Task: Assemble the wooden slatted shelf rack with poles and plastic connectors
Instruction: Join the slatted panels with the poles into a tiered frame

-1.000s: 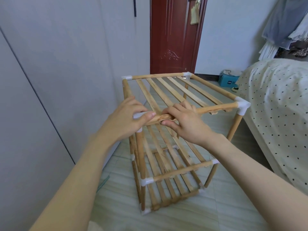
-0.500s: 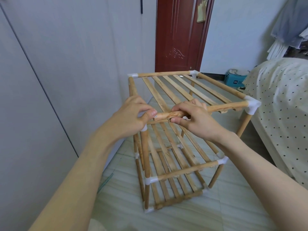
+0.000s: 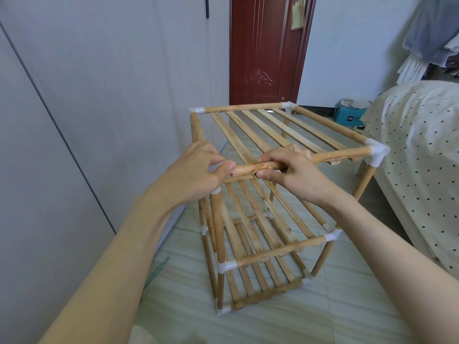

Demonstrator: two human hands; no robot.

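Observation:
The wooden slatted rack [image 3: 280,249] stands on the floor with three shelf levels, joined by white plastic connectors [image 3: 377,155] at its corners. My left hand [image 3: 198,170] grips the white connector on the near left top corner, mostly hiding it. My right hand [image 3: 295,171] holds the front top pole [image 3: 335,156], fingers curled over it. The pole's left end [image 3: 234,171] sits just outside the connector, a little apart from my left thumb. Its right end is seated in the near right corner connector.
A grey wardrobe wall [image 3: 74,120] runs along the left, close to the rack. A bed with a dotted cover [image 3: 422,157] stands to the right. A red-brown door [image 3: 263,50] and a blue box [image 3: 347,116] lie behind. Pale tiled floor [image 3: 323,306] surrounds the rack.
The pole's left end has come out of the connector under my left hand, leaving a small gap. The view has shifted slightly, and both hands keep their hold.

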